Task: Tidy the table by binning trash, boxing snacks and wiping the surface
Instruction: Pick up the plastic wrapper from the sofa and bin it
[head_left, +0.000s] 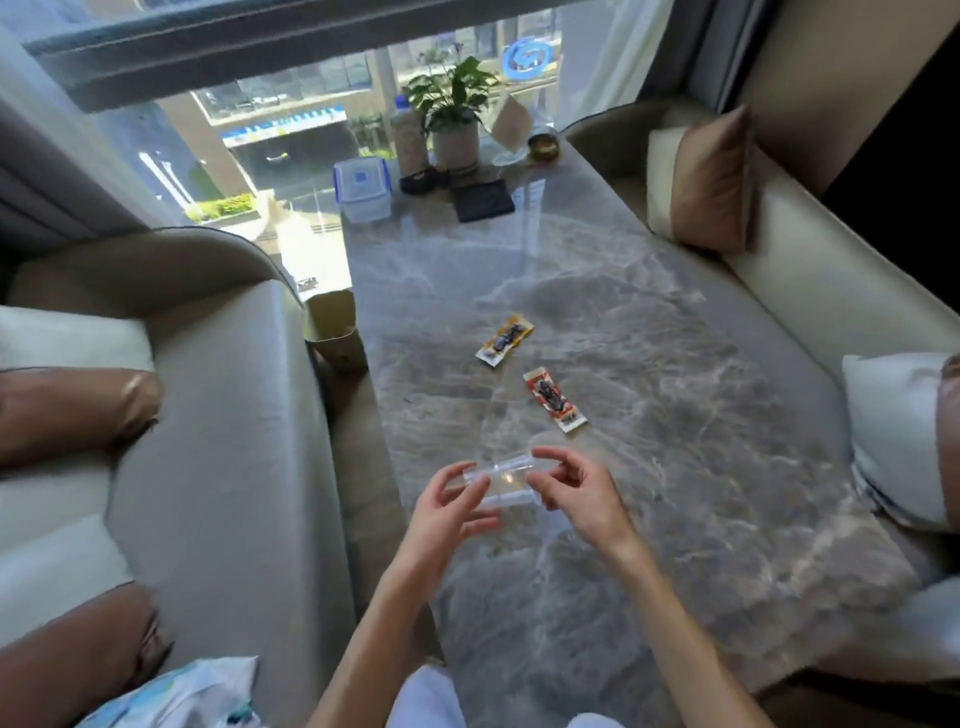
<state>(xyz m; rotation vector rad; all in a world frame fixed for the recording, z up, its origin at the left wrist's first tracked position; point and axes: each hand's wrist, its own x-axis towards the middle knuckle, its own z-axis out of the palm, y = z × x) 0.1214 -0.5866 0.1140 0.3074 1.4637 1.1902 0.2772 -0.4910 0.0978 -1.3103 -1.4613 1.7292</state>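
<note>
- Holding a crumpled clear plastic wrapper (503, 480) between both hands in the head view, we keep it just above the near end of the grey marble-patterned table (675, 467).
- Our left hand (447, 512) has its fingertips closed on the wrapper's left end; our right hand (576, 493) pinches the right end, thumb and forefinger clamped on it.
- Its long axis runs left to right, straight across between our two hands.
- We judge this piece as trash: the brown paper bin bag (332, 327) stands on the floor off the table's left edge, ahead and to the left, so our left hand is the nearer one for the drop.
- Two sealed snack packets, an orange one (504, 340) and a red one (555, 399), lie beyond our fingers on the table, apart from each other.
- A clear lidded plastic box with blue clips (362, 189) sits at the far left end, well apart from the snacks.
</note>
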